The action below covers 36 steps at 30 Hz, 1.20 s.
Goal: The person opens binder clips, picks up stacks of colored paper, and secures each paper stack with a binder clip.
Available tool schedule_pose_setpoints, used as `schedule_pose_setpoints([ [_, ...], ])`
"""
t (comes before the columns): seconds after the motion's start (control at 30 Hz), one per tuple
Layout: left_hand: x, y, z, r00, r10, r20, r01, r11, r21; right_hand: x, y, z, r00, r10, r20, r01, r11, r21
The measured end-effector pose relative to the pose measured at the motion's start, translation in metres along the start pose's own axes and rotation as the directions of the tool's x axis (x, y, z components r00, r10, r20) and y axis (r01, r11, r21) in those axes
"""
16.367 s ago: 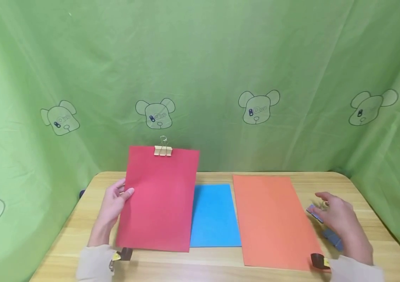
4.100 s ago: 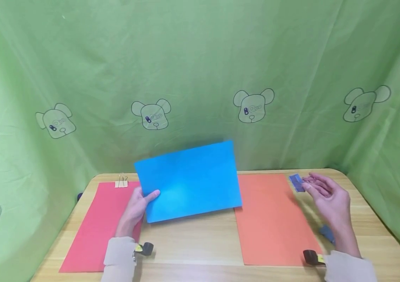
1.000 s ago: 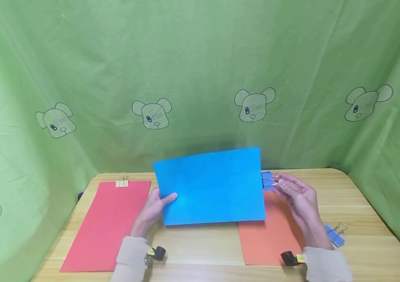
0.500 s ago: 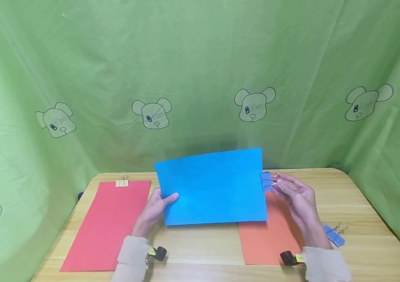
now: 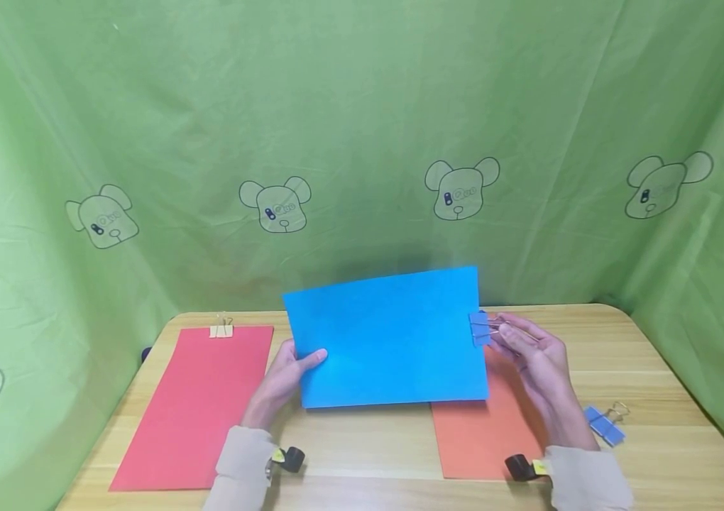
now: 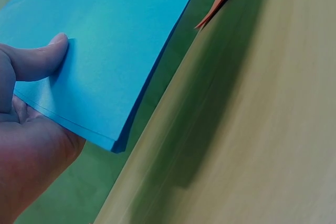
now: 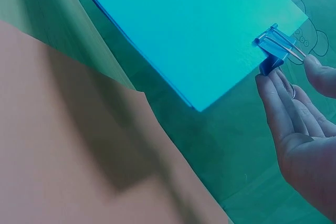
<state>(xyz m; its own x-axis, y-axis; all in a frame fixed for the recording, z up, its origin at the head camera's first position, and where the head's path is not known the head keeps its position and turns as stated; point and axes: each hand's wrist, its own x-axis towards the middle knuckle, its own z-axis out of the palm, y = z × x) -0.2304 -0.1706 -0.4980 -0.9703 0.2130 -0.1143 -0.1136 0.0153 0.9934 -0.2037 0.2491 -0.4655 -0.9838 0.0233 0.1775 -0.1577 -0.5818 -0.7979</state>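
My left hand (image 5: 288,372) holds a stack of blue paper sheets (image 5: 387,341) above the table by its left edge, thumb flat across the front. In the left wrist view the sheets' edges (image 6: 94,136) show slightly separated near the corner. My right hand (image 5: 544,362) pinches the wire handles of a blue binder clip (image 5: 480,328) between thumb and fingers. That clip straddles the right edge of the stack. In the right wrist view the clip (image 7: 273,51) overlaps the paper's front near one corner; its far side is partly hidden.
Red paper (image 5: 199,411) lies at the left with a cream binder clip (image 5: 221,331) on its top edge. Orange paper (image 5: 477,440) lies under and behind the raised sheets. Another blue binder clip (image 5: 605,426) rests on the wooden table (image 5: 668,454) at right. A green curtain (image 5: 362,106) hangs behind.
Earlier, the red paper was put down at left and the blue sheets and clip picked up. In the last second the sheets shift slightly right and the clip slides further over their edge.
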Motion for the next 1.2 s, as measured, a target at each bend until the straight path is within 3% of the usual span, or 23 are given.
schedule_pose_setpoints([
  [1.2,0.0015,-0.0018,0.0082,0.999,0.016,0.044,-0.014,0.999,-0.037,0.0001,0.0024,0.0056,0.999,-0.01,-0.035,0.01,1.0,0.0],
])
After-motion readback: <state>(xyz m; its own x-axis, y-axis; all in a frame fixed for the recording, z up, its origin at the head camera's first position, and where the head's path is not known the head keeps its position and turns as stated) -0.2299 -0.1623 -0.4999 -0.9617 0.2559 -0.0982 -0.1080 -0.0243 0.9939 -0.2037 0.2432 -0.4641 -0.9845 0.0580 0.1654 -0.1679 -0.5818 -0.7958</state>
